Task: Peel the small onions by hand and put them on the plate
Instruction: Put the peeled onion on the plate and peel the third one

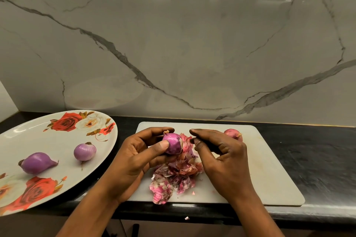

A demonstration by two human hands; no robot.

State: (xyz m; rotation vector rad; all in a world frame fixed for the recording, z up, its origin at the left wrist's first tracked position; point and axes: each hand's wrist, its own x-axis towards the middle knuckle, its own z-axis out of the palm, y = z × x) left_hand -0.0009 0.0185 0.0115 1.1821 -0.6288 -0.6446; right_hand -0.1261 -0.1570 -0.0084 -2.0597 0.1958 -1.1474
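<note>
My left hand (134,157) grips a small purple onion (172,143) over the white cutting board (269,169), thumb pressed on its front. Loose skin hangs off the onion's right side. My right hand (221,157) is beside it, thumb and forefinger pinching that strip of skin (187,140). A pile of pink peels (173,177) lies on the board under my hands. One unpeeled onion (233,133) sits on the board behind my right hand. Two peeled onions, one pointed (36,162) and one round (84,152), lie on the rose-patterned plate (48,134) at the left.
The board and plate rest on a black counter (317,159) against a grey marble wall (173,44). The plate overhangs the counter's front edge at the left. A scrap of peel (186,218) lies at the counter's front edge.
</note>
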